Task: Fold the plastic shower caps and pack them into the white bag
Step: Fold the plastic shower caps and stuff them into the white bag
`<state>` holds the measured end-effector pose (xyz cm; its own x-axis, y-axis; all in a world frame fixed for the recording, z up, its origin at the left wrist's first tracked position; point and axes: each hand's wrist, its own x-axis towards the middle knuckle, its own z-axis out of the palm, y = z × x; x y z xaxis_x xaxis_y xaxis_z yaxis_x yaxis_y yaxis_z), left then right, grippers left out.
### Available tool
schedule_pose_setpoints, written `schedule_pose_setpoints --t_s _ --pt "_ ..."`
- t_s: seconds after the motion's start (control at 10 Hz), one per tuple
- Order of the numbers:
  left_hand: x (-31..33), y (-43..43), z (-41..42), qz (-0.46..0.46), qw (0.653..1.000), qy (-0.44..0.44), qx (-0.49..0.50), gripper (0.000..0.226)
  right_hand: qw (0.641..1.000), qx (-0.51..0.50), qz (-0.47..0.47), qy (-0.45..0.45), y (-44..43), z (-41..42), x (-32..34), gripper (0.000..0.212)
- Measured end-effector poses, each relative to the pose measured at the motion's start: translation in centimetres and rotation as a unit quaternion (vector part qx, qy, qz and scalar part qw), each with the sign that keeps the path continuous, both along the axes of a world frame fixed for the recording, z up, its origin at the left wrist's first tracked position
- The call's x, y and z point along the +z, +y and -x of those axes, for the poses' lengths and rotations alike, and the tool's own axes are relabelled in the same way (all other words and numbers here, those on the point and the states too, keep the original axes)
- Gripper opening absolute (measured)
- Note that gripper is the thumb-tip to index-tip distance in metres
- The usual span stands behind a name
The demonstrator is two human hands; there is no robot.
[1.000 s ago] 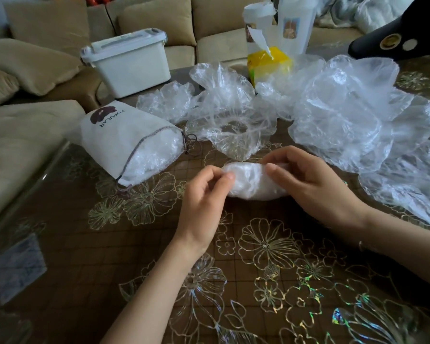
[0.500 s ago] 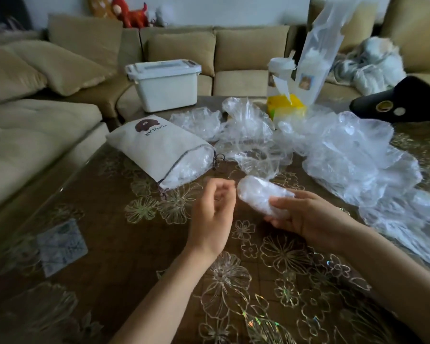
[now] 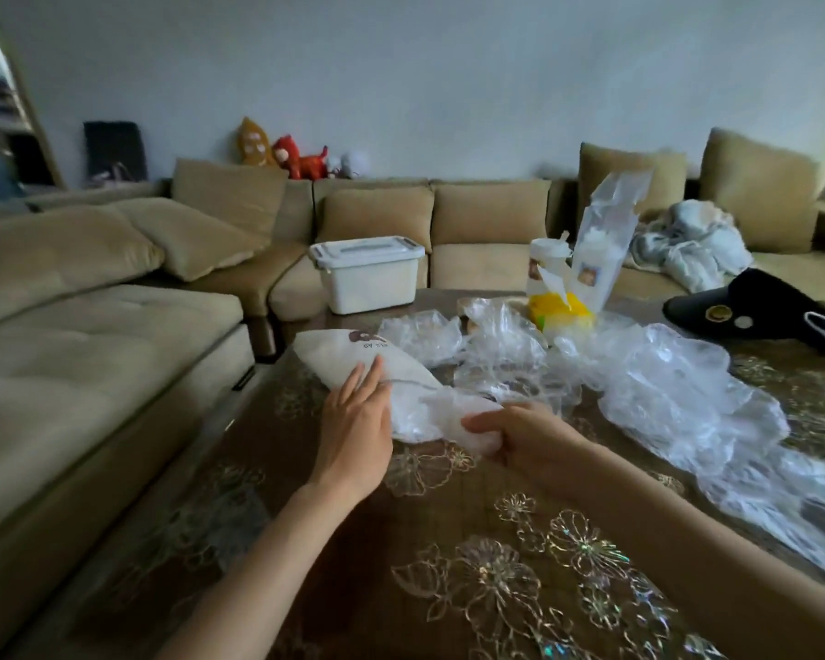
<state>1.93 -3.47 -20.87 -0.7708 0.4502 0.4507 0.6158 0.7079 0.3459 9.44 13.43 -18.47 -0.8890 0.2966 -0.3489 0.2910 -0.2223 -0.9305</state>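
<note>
The white drawstring bag (image 3: pixel 334 357) lies on its side on the table, its mouth facing right and showing clear plastic inside. My left hand (image 3: pixel 356 423) rests on the bag near its mouth, fingers spread. My right hand (image 3: pixel 520 433) is closed around a folded shower cap (image 3: pixel 465 428), which it holds right at the bag's mouth. Several loose, unfolded shower caps (image 3: pixel 672 388) are heaped across the table to the right and behind the bag.
A white lidded storage box (image 3: pixel 370 273) sits on the sofa behind the table. A yellow tissue pack (image 3: pixel 560 314) and a tall clear packet (image 3: pixel 601 250) stand at the table's far side. A black slipper (image 3: pixel 753 312) lies far right. The sofa borders the table's left edge.
My right hand carried the folded cap left to the bag's mouth. My left hand let go of the cap and moved onto the bag. The camera tilted upward.
</note>
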Motion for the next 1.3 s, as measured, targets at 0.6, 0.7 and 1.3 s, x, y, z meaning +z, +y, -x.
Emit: schedule_pose_setpoints --t_s 0.6,0.7,1.3 --pt "2.5 -5.5 -8.4 -0.007 0.992 -0.089 -0.084 0.053 0.922 -0.158 -0.301 0.183 -14.0 -1.9 -1.6 0.017" --pt "1.4 -6.0 -8.2 0.001 0.991 -0.105 -0.08 0.06 0.879 0.013 -0.441 0.178 -13.5 -1.2 -2.3 0.014" --pt "-4.8 -5.0 -2.4 0.198 0.971 -0.132 0.011 0.125 0.954 -0.038 -0.295 0.025 -7.7 -0.2 -1.0 0.019"
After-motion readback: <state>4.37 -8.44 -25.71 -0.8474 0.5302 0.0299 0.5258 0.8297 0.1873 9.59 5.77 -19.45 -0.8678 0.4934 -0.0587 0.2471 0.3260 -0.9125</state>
